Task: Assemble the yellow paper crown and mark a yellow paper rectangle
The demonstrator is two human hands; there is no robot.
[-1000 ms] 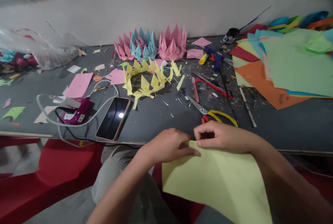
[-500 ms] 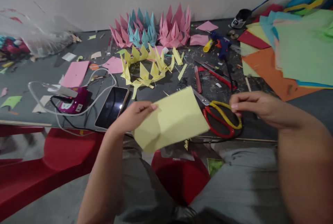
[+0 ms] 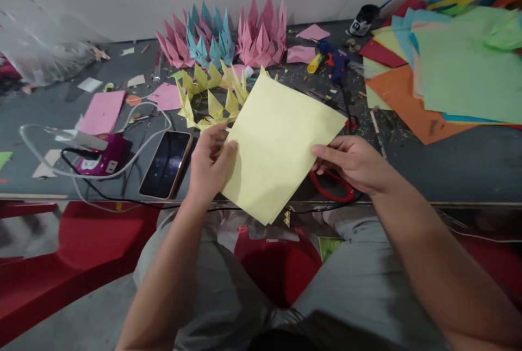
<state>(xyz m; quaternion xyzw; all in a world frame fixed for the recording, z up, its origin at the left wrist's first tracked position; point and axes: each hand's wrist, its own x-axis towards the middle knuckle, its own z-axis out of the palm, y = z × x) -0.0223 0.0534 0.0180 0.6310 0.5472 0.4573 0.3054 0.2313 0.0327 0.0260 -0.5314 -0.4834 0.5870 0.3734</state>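
Observation:
A pale yellow paper sheet [image 3: 277,144] is held up over the table's front edge, tilted like a diamond. My left hand [image 3: 210,168] pinches its left edge, thumb on top. My right hand [image 3: 353,163] grips its right edge with fingers curled under. Behind the sheet lies a ring of yellow folded paper points [image 3: 204,102]. Red-handled scissors [image 3: 332,188] show partly under my right hand.
Pink and blue folded paper crowns [image 3: 228,41] stand at the back. A phone [image 3: 166,163] and a magenta device [image 3: 100,158] with cables lie left. A stack of coloured sheets [image 3: 457,68] fills the right. A blue glue gun [image 3: 332,62] lies mid-back. Red chairs [image 3: 81,253] stand below the dark table [image 3: 448,168].
The sheet went from my lap up over the table. My right hand let go for a moment, then took its right edge again. The sheet now hides most of the scissors.

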